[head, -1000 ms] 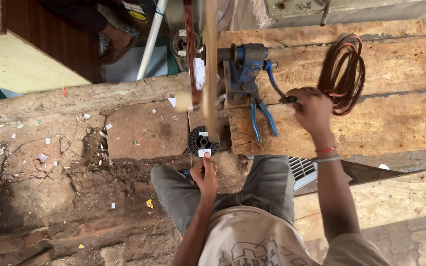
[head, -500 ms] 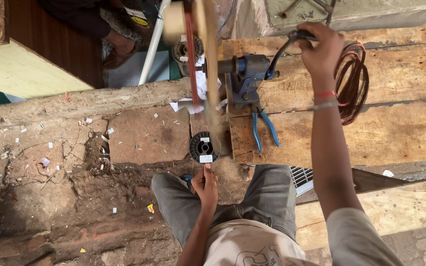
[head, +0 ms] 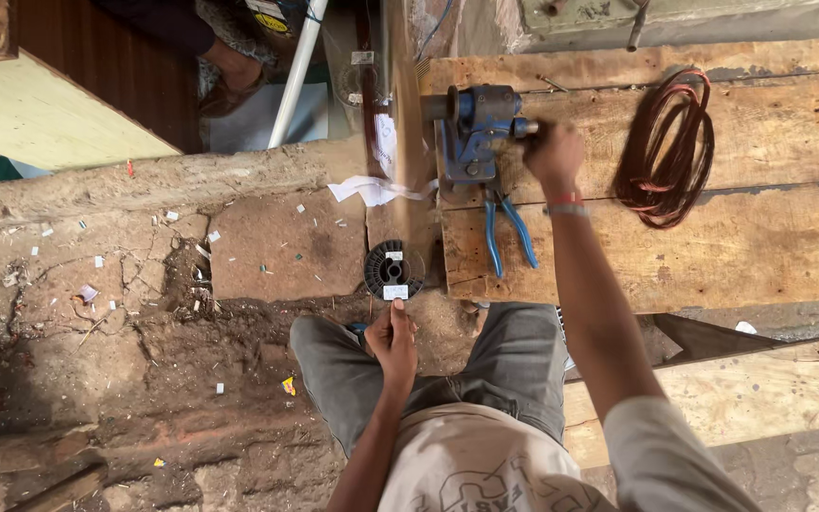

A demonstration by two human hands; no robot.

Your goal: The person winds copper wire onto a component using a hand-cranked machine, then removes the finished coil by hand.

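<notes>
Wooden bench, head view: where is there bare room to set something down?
On the wooden bench, bare planks lie right of the blue-handled pliers and below the red wire coil, up to the front edge. It is crowded at the left end, around the blue winding machine and the right hand.

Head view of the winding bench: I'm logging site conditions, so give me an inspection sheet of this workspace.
Surface: worn wooden plank bench, stained, beside a cracked earthen floor.
Job's things: blue hand-crank machine on the bench edge; black spool on the floor just below it.
Clutter: blue-handled pliers on the bench; white paper scraps and small litter on the floor.
Hands: right hand on the machine's crank; left hand just below the spool, pinched, what it holds too small to tell.
Cables: coil of reddish-brown wire lying on the planks.
Surroundings: white pipe leaning at the top; another person's foot beside it; a second plank at lower right.
</notes>
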